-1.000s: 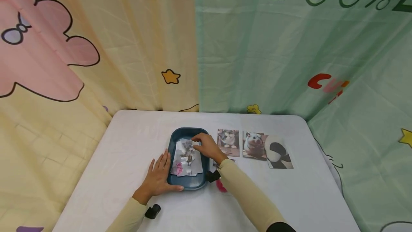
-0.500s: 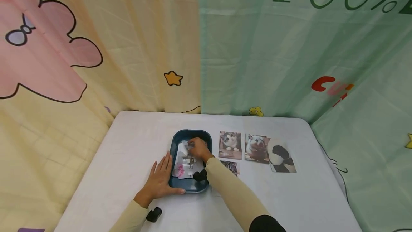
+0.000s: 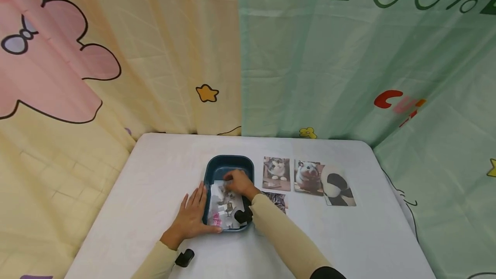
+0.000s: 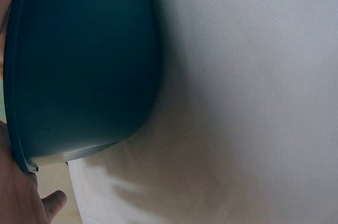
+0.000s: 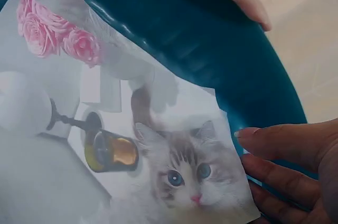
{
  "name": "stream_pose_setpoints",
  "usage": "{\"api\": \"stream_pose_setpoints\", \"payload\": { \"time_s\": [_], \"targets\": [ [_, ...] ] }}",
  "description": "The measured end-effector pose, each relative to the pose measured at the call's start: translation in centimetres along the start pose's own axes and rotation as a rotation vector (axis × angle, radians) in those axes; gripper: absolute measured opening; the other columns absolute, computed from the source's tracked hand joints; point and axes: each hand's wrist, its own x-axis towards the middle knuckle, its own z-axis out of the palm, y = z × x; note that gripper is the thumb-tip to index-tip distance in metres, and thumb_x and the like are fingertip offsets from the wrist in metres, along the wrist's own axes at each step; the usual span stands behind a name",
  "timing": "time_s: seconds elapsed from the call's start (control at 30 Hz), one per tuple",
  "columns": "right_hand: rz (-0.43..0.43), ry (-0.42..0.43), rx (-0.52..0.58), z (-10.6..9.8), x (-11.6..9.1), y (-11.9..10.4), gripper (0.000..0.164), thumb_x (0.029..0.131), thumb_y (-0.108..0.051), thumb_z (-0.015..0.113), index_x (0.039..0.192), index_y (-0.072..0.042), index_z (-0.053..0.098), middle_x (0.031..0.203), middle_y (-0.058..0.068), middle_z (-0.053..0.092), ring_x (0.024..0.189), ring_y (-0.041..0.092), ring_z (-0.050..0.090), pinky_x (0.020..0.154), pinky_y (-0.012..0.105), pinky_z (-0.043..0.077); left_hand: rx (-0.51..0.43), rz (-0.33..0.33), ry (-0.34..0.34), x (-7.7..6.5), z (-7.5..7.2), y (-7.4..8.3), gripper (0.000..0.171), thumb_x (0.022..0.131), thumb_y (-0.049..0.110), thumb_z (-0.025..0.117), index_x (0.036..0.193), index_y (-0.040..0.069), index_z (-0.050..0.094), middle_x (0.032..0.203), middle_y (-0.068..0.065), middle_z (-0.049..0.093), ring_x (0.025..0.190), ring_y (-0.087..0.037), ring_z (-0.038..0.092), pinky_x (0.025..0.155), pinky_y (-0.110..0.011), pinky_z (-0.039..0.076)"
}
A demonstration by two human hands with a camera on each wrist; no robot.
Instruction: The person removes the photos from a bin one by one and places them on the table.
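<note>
A dark blue-green tray (image 3: 228, 159) stands on the white table. Inside lies a small stack of photo cards (image 3: 218, 203). The right wrist view shows the top card, a cat photo (image 5: 185, 166) with pink roses and a glass. My right hand (image 3: 239, 183) is inside the tray with bent fingers, and its thumb and fingers hold the card's far edge; the fingertips are partly hidden there. My left hand (image 3: 190, 216) rests against the tray's left side, fingers straight and spread, thumb along the near corner. In the left wrist view it shows beside the rim (image 4: 11, 102).
Right of the tray lie a cat card (image 3: 277, 174), a hamster card (image 3: 308, 177) and a black-and-white animal card (image 3: 338, 186) touching it. A tabby card (image 3: 277, 200) is partly covered by my right sleeve (image 3: 286, 238). Curtains (image 3: 294, 76) hang behind the table.
My right hand has reached further into the tray, then drawn slightly nearer. The card stack has slid toward the tray's near end. My left hand has stayed in place.
</note>
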Motion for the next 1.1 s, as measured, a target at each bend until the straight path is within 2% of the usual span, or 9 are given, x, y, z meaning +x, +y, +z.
{"api": "stream_pose_setpoints", "payload": {
  "time_s": [0.17,0.37,0.53,0.63,0.8,0.9,1.0,1.1],
  "targets": [
    [-0.059,0.013,0.007,-0.5,-0.6,-0.1,0.024,0.085,-0.005,0.071,0.108,-0.001,0.070,0.107,0.010,0.070,0.103,0.023,0.065,0.088,0.034,0.052,-0.007,-0.016,-0.034,0.1,0.0,0.0,0.139,0.059,0.085,0.063,0.151,-0.006,0.013,0.160,-0.022,0.003,0.144,-0.040,0.015,0.112,-0.062,0.008],
    [-0.121,0.057,0.041,-1.2,-1.0,0.2,0.018,0.082,-0.002,0.072,0.100,-0.002,0.074,0.095,0.009,0.073,0.087,0.019,0.067,0.074,0.027,0.054,0.002,-0.004,-0.009,0.2,-0.1,0.1,0.138,0.059,0.083,0.064,0.150,-0.007,0.015,0.159,-0.023,0.006,0.143,-0.040,0.018,0.112,-0.062,0.011],
    [-0.120,0.051,0.005,-1.8,-1.3,0.3,0.012,0.086,-0.008,0.070,0.097,-0.006,0.076,0.099,0.007,0.073,0.096,0.019,0.066,0.080,0.030,0.053,0.005,0.001,-0.012,0.2,-0.2,0.2,0.138,0.059,0.084,0.064,0.150,-0.007,0.015,0.159,-0.023,0.007,0.142,-0.041,0.019,0.111,-0.063,0.013],
    [-0.155,0.054,0.011,-2.1,-1.4,0.6,0.012,0.088,-0.010,0.069,0.097,-0.006,0.076,0.099,0.006,0.073,0.098,0.020,0.066,0.085,0.033,0.053,0.005,0.001,-0.017,0.2,-0.2,0.2,0.139,0.059,0.084,0.064,0.151,-0.007,0.015,0.159,-0.023,0.006,0.143,-0.041,0.019,0.111,-0.063,0.012],
    [-0.229,0.089,0.103,-2.8,-1.7,1.8,0.015,0.089,-0.013,0.069,0.099,-0.005,0.076,0.102,0.008,0.073,0.098,0.023,0.066,0.085,0.037,0.053,0.006,-0.013,-0.034,0.3,0.0,0.2,0.140,0.058,0.085,0.063,0.151,-0.007,0.013,0.159,-0.023,0.004,0.143,-0.041,0.016,0.112,-0.062,0.009],
    [-0.217,0.114,0.191,-3.5,-2.0,2.5,0.018,0.090,-0.015,0.069,0.102,-0.004,0.075,0.107,0.011,0.071,0.102,0.027,0.065,0.085,0.039,0.053,0.000,-0.025,-0.046,0.3,0.0,0.2,0.140,0.058,0.086,0.062,0.151,-0.007,0.012,0.160,-0.022,0.002,0.144,-0.040,0.015,0.113,-0.062,0.008],
    [-0.180,0.142,0.208,-4.4,-2.3,3.0,0.019,0.091,-0.017,0.068,0.104,-0.005,0.075,0.110,0.011,0.070,0.107,0.028,0.063,0.087,0.041,0.052,-0.007,-0.022,-0.036,0.2,-0.1,0.2,0.140,0.058,0.084,0.064,0.151,-0.008,0.013,0.159,-0.023,0.004,0.144,-0.041,0.016,0.112,-0.063,0.009],
    [-0.172,0.166,0.175,-5.4,-2.5,3.0,0.019,0.091,-0.017,0.068,0.105,-0.006,0.074,0.109,0.009,0.070,0.108,0.027,0.062,0.088,0.041,0.052,-0.009,-0.020,-0.025,0.1,-0.3,0.2,0.138,0.059,0.082,0.066,0.150,-0.008,0.014,0.159,-0.024,0.006,0.143,-0.042,0.017,0.112,-0.063,0.009]
  ]
}}
